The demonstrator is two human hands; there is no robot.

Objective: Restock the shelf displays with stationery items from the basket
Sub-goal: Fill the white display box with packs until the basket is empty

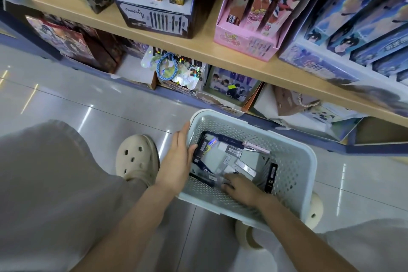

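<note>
Down on the floor tiles, beside a pale clog (136,157), the left grip (176,161) had hold of the near-left rim of the basket (293,161): fingers lay straight along the outside of the wall, and the thumb hooked over the edge, touching a dark packet (199,148) inside. It looked to be steadying the basket, not lifting it. The basket stood on the floor just in front of the lowest shelf, with a loose scatter of stationery packets (231,152) on its bottom, some dark, some clear, and one pink. Further right, the right grip (240,185) was sunk among the clear packets near the front wall, fingers spread downward over them. I couldn't tell whether it had closed on one or was only sorting through. A dark upright box (271,176) leaned against the right wall, close to that wrist.

Above, the wooden shelf (198,48) carried a dark display box (154,20), a pink one (245,35) and a blue one (331,57) from left to right. To my eye this was the picking step, with nothing lifted out yet. The next move called for pinching a single packet free of the pile, raising it clear of the rim, and matching it to the right display
</note>
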